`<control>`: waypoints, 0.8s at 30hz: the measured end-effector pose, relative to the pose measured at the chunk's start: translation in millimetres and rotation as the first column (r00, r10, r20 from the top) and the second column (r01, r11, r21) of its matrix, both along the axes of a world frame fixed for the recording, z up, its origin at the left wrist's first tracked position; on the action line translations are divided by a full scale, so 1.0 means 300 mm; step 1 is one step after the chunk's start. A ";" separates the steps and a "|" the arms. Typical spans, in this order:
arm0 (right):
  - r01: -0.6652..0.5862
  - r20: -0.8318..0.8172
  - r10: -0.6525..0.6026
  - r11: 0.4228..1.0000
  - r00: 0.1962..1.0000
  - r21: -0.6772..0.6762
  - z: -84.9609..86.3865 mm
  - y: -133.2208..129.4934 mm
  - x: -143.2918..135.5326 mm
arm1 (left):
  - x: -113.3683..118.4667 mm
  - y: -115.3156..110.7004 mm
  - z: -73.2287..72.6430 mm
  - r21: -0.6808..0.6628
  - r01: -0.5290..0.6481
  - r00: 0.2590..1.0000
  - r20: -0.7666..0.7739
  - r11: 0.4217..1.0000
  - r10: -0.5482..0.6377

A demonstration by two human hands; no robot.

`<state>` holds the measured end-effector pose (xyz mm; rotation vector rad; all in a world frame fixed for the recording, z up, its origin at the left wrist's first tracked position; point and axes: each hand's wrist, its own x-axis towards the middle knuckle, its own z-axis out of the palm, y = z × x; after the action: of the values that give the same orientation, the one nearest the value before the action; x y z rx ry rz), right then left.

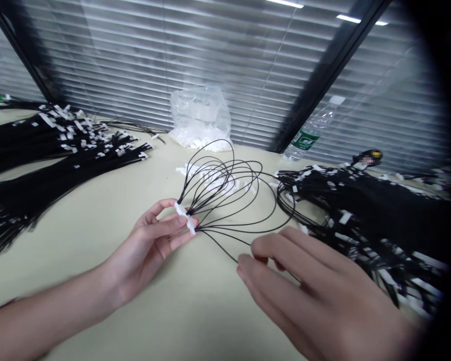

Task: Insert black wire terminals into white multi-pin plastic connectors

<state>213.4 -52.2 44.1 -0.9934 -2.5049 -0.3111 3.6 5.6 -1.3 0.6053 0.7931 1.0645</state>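
My left hand [160, 233] pinches a white plastic connector [185, 218] between thumb and fingers above the middle of the table. Thin black wires [244, 231] fan out of the connector in wide loops. Two of the wires run down to the right, into the curled fingers of my right hand [308, 281]. That hand is closed around them, though its grip is partly hidden behind the fingers. Beyond the loops, loose white connectors [225, 184] lie on the tabletop.
Bundles of black wires with white ends [60, 168] cover the left side of the table [173, 311]. Another wire pile [379, 215] lies at right. A clear plastic bag [201, 118] of white parts and a water bottle [310, 133] stand by the blinds.
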 end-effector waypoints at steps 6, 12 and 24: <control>-0.177 0.060 0.180 0.983 0.982 -0.046 -0.046 -0.026 -0.069 | 0.004 -0.009 0.005 -0.038 -0.021 1.000 -0.014 0.999 0.020; -0.111 0.166 0.123 0.991 0.978 -0.080 -0.040 -0.022 -0.047 | -0.004 0.000 -0.001 -0.033 -0.004 1.000 0.000 0.999 0.004; 0.119 0.370 -0.076 0.988 0.926 -0.096 -0.015 0.067 0.122 | -0.018 0.029 -0.004 0.058 -0.059 0.998 -0.022 0.997 0.061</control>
<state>250.0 -32.2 39.6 -1.2047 -2.8397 -0.4184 -1.8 14.4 -2.4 0.6475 0.8081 1.1397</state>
